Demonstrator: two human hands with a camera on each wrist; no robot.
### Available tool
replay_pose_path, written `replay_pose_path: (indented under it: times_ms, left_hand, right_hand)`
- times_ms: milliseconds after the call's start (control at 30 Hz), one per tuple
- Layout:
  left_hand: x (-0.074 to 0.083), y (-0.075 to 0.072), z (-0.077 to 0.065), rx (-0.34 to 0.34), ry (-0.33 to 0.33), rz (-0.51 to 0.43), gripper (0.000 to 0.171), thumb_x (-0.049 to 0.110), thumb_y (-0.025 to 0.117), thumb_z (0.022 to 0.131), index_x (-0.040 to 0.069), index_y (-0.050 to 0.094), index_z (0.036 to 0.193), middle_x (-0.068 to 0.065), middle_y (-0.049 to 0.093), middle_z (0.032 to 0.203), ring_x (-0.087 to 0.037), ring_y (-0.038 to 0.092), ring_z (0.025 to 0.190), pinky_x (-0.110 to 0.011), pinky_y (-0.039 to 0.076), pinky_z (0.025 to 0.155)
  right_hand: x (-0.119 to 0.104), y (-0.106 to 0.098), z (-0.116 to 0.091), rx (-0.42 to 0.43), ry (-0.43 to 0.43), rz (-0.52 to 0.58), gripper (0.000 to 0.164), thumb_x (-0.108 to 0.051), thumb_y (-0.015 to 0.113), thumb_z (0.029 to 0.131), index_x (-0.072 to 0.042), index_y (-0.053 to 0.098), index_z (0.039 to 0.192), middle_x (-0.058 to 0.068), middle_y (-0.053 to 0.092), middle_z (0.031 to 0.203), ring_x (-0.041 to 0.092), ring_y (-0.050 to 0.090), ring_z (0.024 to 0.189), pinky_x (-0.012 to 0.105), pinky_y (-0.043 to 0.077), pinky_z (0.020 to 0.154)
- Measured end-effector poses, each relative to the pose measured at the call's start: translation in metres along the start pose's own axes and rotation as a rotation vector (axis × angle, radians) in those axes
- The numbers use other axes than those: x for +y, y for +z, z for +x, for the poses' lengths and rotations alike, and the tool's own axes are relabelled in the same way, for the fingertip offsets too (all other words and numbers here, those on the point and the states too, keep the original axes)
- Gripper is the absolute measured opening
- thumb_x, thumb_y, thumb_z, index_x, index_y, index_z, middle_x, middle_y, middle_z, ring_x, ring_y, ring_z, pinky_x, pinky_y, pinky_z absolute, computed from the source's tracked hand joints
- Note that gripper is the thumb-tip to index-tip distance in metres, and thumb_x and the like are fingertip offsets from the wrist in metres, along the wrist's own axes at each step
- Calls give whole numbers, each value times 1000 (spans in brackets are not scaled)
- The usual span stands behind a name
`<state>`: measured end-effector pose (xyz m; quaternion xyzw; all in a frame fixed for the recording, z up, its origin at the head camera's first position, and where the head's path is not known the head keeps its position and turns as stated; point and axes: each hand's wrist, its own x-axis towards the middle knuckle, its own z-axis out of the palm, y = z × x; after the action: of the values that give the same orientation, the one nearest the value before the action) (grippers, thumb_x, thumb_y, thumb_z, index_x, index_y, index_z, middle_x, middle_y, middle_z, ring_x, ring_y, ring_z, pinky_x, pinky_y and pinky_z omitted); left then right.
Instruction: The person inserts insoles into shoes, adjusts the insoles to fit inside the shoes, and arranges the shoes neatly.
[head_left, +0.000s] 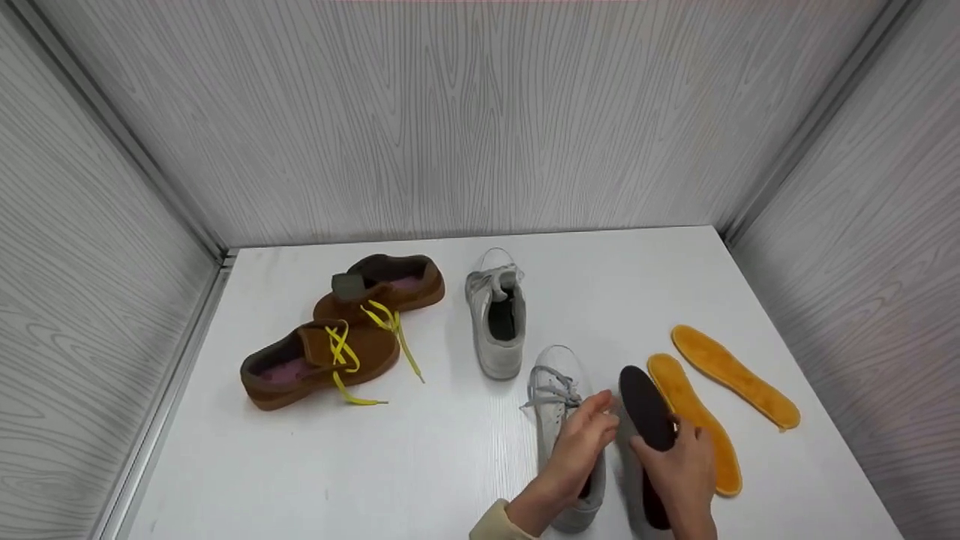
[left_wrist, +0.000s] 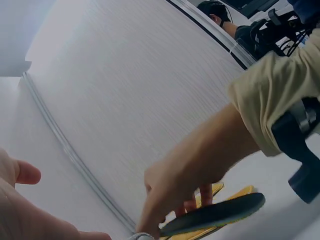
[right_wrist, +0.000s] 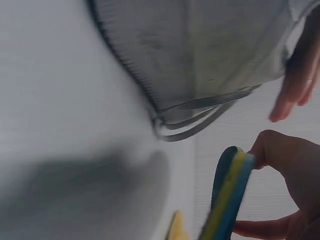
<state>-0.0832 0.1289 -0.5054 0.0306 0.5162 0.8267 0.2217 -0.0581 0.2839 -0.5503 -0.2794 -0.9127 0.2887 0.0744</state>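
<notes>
My right hand [head_left: 682, 461] grips a dark insole [head_left: 643, 405] between thumb and fingers, at the right of the nearer grey sneaker [head_left: 559, 363]. Seen edge-on in the right wrist view, the held insole [right_wrist: 227, 195] has blue and yellow layers. Over the sneaker's opening is my left hand [head_left: 576, 450], its fingers extended and nothing held; it hides part of the shoe. In the left wrist view the insole [left_wrist: 220, 214] lies tilted beneath my right hand [left_wrist: 180, 185]. Grey laces are tied across the sneaker's tongue.
Two orange insoles [head_left: 735, 377] lie right of my right hand. A second grey sneaker [head_left: 501, 356] stands farther back. Two brown shoes [head_left: 375, 349] with yellow laces sit at the left. Wood-grain panels [head_left: 465, 120] enclose the white table [head_left: 405, 465].
</notes>
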Motion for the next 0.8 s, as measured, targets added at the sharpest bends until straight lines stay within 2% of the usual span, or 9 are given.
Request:
replay_pose_path:
  times_ms: [67, 133, 300, 400, 533, 667, 800]
  left_hand:
    - [2, 0, 0, 10, 27, 50, 57, 15, 53, 95, -6, 40, 146, -22, 43, 148, -35, 38, 138, -44, 37, 109]
    - [4, -1, 1, 6, 44, 51, 57, 15, 53, 96, -4, 38, 148, -22, 41, 149, -35, 39, 138, -43, 38, 108]
    - [9, -9, 6, -29, 57, -83, 59, 15, 52, 99, -1, 32, 152, -23, 45, 144, -32, 49, 129, -43, 44, 102]
    - [13, -15, 11, -47, 77, -134, 56, 15, 52, 100, 2, 34, 151, -20, 55, 134, -29, 59, 117, -41, 51, 93]
    - [17, -24, 13, -34, 126, -121, 44, 14, 51, 101, 1, 44, 143, -17, 61, 122, -26, 63, 106, -37, 53, 86]
    - [19, -31, 14, -1, 128, -139, 38, 12, 47, 103, -3, 47, 138, -18, 61, 122, -28, 62, 110, -38, 52, 90]
    - [19, -36, 13, -6, 91, -178, 39, 10, 42, 104, -6, 44, 140, -26, 57, 130, -33, 61, 115, -43, 51, 92]
  right_hand:
    - [-13, -12, -8, 67, -45, 35, 70, -28, 82, 70, 7, 57, 125, 24, 47, 106, 37, 48, 93, 45, 40, 76]
    - [-27, -22, -16, 122, -92, 59, 66, -25, 83, 68, 6, 60, 123, 21, 48, 103, 34, 48, 89, 42, 38, 72]
    - [-53, -37, -39, 205, -210, 86, 56, -20, 84, 66, 2, 67, 115, 16, 52, 96, 29, 50, 81, 41, 39, 68]
    - [-65, -39, -50, 203, -265, 95, 54, -20, 86, 65, 0, 69, 112, 13, 52, 94, 27, 51, 79, 40, 41, 68]
    - [-76, -34, -62, 190, -354, 121, 53, -18, 88, 62, -2, 71, 110, 10, 51, 93, 23, 52, 80, 40, 44, 68]
    - [-82, -22, -73, 190, -441, 146, 52, -19, 87, 64, -3, 71, 111, 11, 50, 96, 23, 50, 80, 43, 46, 68]
    - [-87, -15, -79, 145, -451, 125, 56, -25, 86, 68, -4, 69, 118, 16, 50, 103, 29, 50, 86, 48, 46, 73]
